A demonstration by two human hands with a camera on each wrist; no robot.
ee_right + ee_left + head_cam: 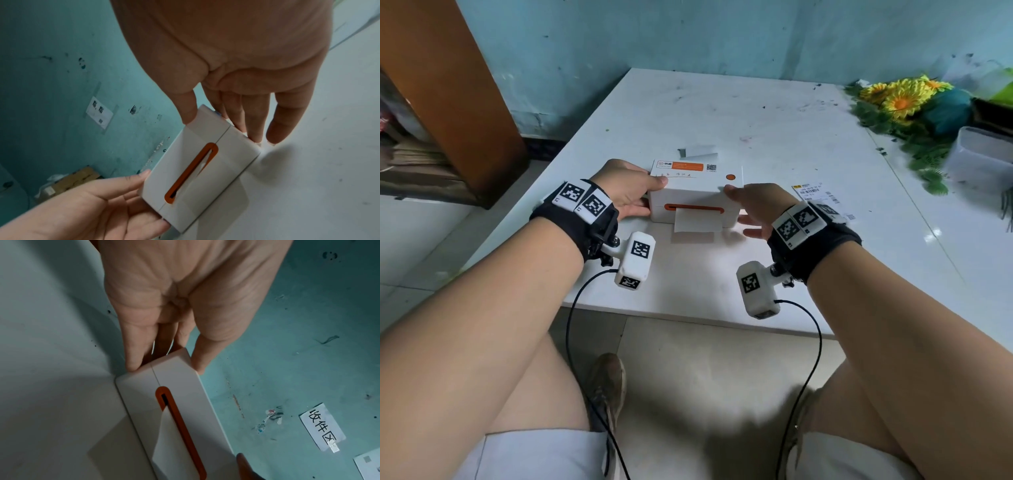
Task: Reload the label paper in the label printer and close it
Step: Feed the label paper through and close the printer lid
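The white label printer [688, 195] with an orange slot sits mid-table, its lid down. A strip of white label paper [697, 222] hangs out of the slot onto the table. My left hand [630, 193] flanks the printer's left end, thumb on the lid, straight fingers along the side. My right hand [756, 205] mirrors it at the right end, thumb on the top front corner. The left wrist view shows my left hand [185, 296] spanning the printer [179, 402] end, the paper [164, 443] below. The right wrist view shows my right hand [246, 65] on the printer [205, 162] and my left hand [92, 211] opposite.
A printed shipping label [815, 193] lies right of the printer. White paper scraps [700, 152] lie behind it. Artificial sunflowers [904, 99] and a clear plastic box [983, 157] fill the far right. A brown cabinet [448, 102] stands left. The table's front edge [688, 308] is near my knees.
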